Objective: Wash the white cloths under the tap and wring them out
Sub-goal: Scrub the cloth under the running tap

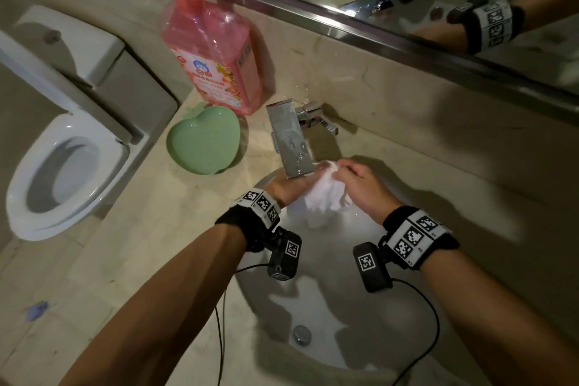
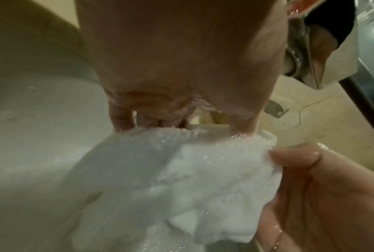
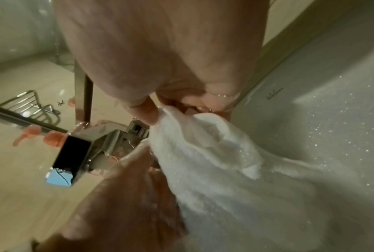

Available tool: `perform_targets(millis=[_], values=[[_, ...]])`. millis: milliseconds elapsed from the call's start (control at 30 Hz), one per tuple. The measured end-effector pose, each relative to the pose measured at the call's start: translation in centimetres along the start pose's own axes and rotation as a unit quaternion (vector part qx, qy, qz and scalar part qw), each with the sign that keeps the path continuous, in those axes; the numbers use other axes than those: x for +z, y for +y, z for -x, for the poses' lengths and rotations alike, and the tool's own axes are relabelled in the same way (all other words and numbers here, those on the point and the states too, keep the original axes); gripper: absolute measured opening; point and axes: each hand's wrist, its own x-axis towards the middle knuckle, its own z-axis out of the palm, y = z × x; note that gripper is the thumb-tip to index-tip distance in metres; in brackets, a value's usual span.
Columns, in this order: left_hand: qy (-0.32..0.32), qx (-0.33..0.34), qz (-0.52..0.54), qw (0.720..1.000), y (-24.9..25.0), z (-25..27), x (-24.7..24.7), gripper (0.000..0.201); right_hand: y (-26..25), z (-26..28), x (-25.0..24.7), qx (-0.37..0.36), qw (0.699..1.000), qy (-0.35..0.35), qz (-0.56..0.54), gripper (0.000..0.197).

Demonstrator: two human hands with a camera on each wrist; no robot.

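Observation:
A wet white cloth (image 1: 326, 199) hangs bunched over the white basin (image 1: 332, 298), just below the spout of the chrome tap (image 1: 289, 141). My left hand (image 1: 293, 187) grips its left upper edge, with the fingertips hidden under the spout. My right hand (image 1: 357, 182) pinches the top right corner. In the left wrist view, curled fingers (image 2: 125, 117) hold the cloth (image 2: 181, 179) and the other hand's thumb (image 2: 296, 158) presses its edge. The right wrist view shows my right hand (image 3: 171, 109) pinching the cloth (image 3: 225, 170) beside the tap (image 3: 108, 143). Whether water runs I cannot tell.
On the beige counter left of the tap stand a pink pump soap bottle (image 1: 213, 53) and a green heart-shaped dish (image 1: 203, 141). A toilet (image 1: 62, 166) sits lower left. A mirror (image 1: 438, 3) runs along the back wall. The drain (image 1: 301, 334) lies near the basin's front.

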Motion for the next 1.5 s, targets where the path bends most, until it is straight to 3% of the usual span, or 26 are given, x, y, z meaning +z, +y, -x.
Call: perform_targets(millis=[100, 167, 233, 300, 400, 500, 567, 633, 733, 833, 933, 1000, 1100, 1133, 1200, 1267, 1333, 1400, 1500], values=[[0.026, 0.008, -0.034, 0.999, -0.9, 0.6, -1.2, 0.023, -0.3, -0.2, 0.0, 0.001, 0.999, -0.025, 0.026, 0.008], [0.046, 0.026, -0.094, 0.994, -1.0, 1.7, -2.1, 0.010, -0.4, -0.4, 0.6, 0.001, 0.993, -0.054, 0.102, 0.032], [0.020, 0.034, -0.113, 0.993, -0.4, 2.6, -2.8, 0.011, -0.7, -0.6, 1.6, -0.014, 0.989, -0.070, 0.126, 0.050], [-0.006, 0.028, -0.114, 0.993, 0.1, 3.2, -3.3, 0.025, -1.3, -1.1, 3.0, -0.023, 0.993, -0.081, 0.080, 0.034], [0.049, 0.048, -0.096, 0.993, -0.3, 3.7, -4.4, 0.034, -2.5, -2.1, 4.6, -0.013, 0.997, -0.082, 0.007, 0.024], [0.071, -0.017, -0.092, 0.993, -1.0, 4.1, -5.3, 0.017, -3.0, -2.8, 5.4, -0.016, 0.995, -0.096, -0.021, 0.030], [0.034, -0.054, -0.084, 0.994, -1.7, 4.2, -5.3, 0.028, -3.0, -2.9, 5.2, -0.011, 0.996, -0.090, -0.025, 0.041], [0.019, -0.042, -0.103, 0.994, -2.2, 4.2, -4.7, 0.035, -2.8, -2.7, 4.6, 0.006, 0.998, -0.052, -0.036, 0.045], [0.046, 0.001, -0.140, 0.989, -2.4, 3.7, -3.7, 0.024, -2.7, -2.2, 3.0, 0.035, 0.998, -0.026, -0.049, 0.058], [0.026, 0.049, -0.112, 0.992, -1.4, 3.1, -2.4, 0.032, -2.2, -1.4, 1.4, 0.005, 0.999, -0.033, 0.014, 0.054], [0.028, 0.094, -0.111, 0.989, -0.3, 2.1, -1.7, 0.026, -1.6, -0.5, 0.6, -0.024, 0.982, -0.051, 0.180, 0.069], [0.035, 0.085, -0.083, 0.992, 0.1, 1.6, -1.9, 0.038, -0.9, -0.5, 0.4, -0.031, 0.977, -0.048, 0.208, 0.057], [-0.004, 0.036, -0.070, 0.997, -0.4, 1.3, -2.0, 0.048, -0.7, -0.6, 0.0, -0.020, 0.981, -0.050, 0.187, 0.053], [-0.008, 0.017, -0.078, 0.997, -0.7, 1.3, -1.9, 0.049, -0.6, -0.8, -0.3, -0.022, 0.984, -0.053, 0.166, 0.042], [0.010, -0.001, -0.099, 0.995, -1.5, 1.6, -1.9, 0.038, -0.8, -0.8, -0.3, -0.038, 0.993, -0.049, 0.098, 0.019], [0.028, -0.003, -0.132, 0.991, -2.0, 2.1, -2.0, 0.023, -1.1, -1.1, -0.1, -0.036, 0.999, -0.026, 0.013, 0.012], [0.039, -0.003, -0.175, 0.984, -2.0, 2.8, -2.4, 0.023, -1.5, -1.3, 0.0, -0.022, 0.998, 0.016, -0.052, 0.008], [0.062, -0.010, -0.196, 0.979, -2.1, 3.3, -3.1, 0.022, -1.5, -1.6, -0.3, -0.008, 0.998, 0.035, -0.056, 0.020], [0.062, 0.018, -0.218, 0.974, -1.2, 4.0, -4.0, 0.028, -1.3, -1.4, 0.3, -0.023, 0.991, -0.022, 0.131, 0.065]])
